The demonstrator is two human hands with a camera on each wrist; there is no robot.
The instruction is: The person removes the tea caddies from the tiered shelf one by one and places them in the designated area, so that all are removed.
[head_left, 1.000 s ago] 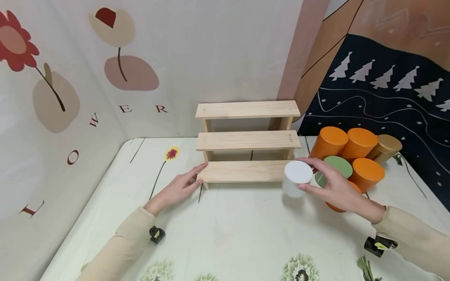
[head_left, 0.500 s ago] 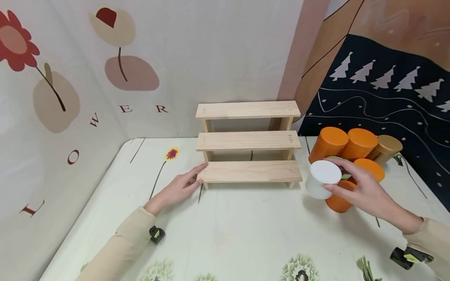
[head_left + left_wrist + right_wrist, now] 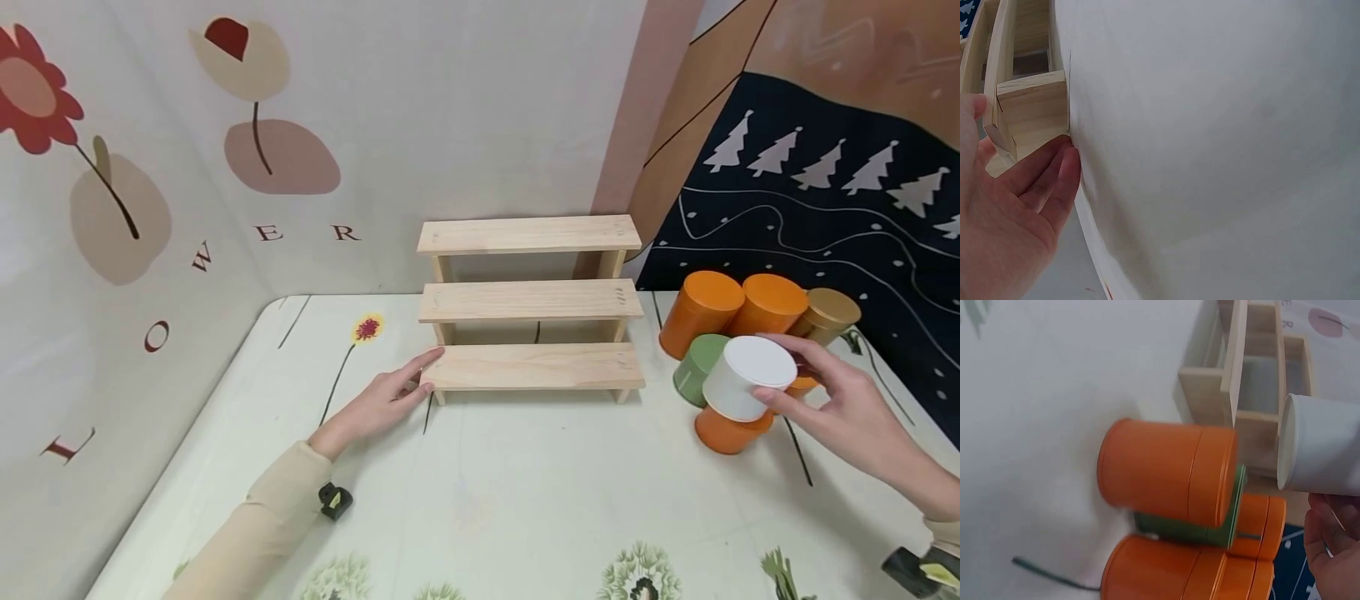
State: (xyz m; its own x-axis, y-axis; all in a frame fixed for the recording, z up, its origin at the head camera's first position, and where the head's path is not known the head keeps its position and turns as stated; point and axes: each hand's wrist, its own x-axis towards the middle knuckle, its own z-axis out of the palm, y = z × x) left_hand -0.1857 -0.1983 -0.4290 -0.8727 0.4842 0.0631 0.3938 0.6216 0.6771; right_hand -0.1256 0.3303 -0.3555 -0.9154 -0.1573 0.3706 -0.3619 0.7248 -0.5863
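Gripped between the thumb and fingers of my right hand (image 3: 855,417) is a white canister (image 3: 750,375) with a flat lid, held above the group of canisters at the right. In the right wrist view the white canister (image 3: 1325,447) is off the table, clear of the orange canister (image 3: 1160,472). My left hand (image 3: 378,408) holds the left end of the lowest step of a three-step wooden display shelf (image 3: 532,367), its thumb at the front edge. Seen from the left wrist, the fingers of that hand (image 3: 1013,212) reach beside the step's leg.
Under the white canister stand a green canister (image 3: 696,367) and an orange canister (image 3: 727,433). Behind them are taller orange canisters (image 3: 701,317) and a gold canister (image 3: 834,312). A printed white cloth (image 3: 487,483) covers the table; a fabric backdrop (image 3: 465,108) rises behind the shelf.
My right hand has carried the white canister rightward from beside the shelf's lowest step to over the canisters, uncovering the green one. The left hand and the shelf have stayed put.
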